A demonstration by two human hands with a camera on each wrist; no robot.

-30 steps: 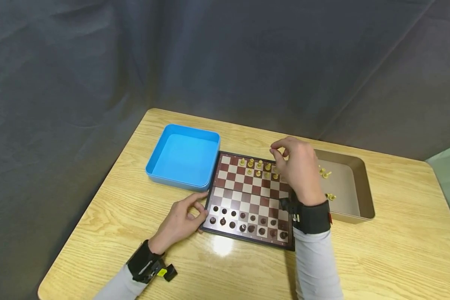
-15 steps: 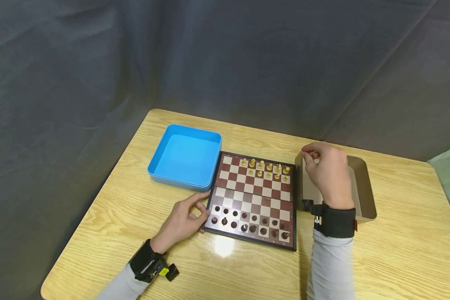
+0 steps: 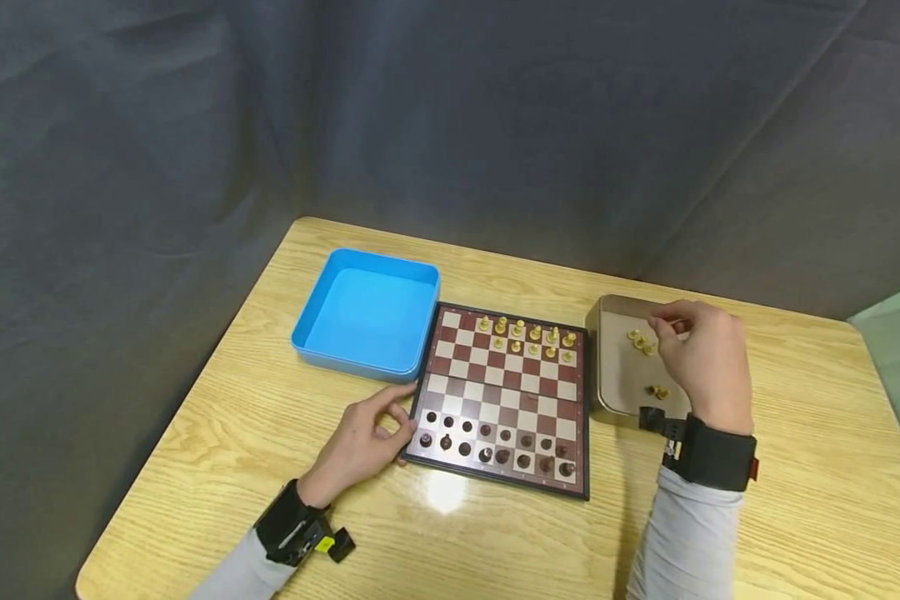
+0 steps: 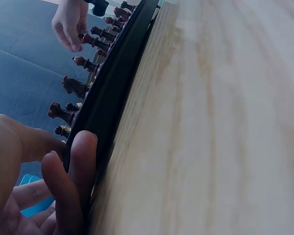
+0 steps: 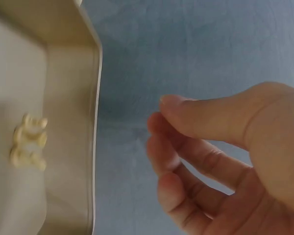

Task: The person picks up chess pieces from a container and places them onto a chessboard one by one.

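Note:
A folding chessboard [image 3: 495, 400] lies on the table. Dark chess pieces fill its two near rows, and yellow pieces stand in part of its two far rows. At the board's left edge, my left hand [image 3: 367, 429] holds the near corner between thumb and fingers; the left wrist view shows the fingertips [image 4: 83, 152] against the black side. My right hand [image 3: 708, 358] hovers above the right part of a beige tray [image 3: 607, 400], fingers loosely curled, with nothing showing between thumb and index in the right wrist view. Several yellow chess pieces [image 3: 642, 343] lie in the tray.
A blue square tray [image 3: 367, 321] stands left of the chessboard, touching or close to its upper left corner. The beige tray sits along the board's right side. Behind the wooden table [image 3: 225, 433] hangs a dark curtain [image 3: 450, 133].
My right hand has moved from above the far right of the chessboard rightward over the beige tray, uncovering the yellow pieces at that corner. The left hand has stayed at the board's edge.

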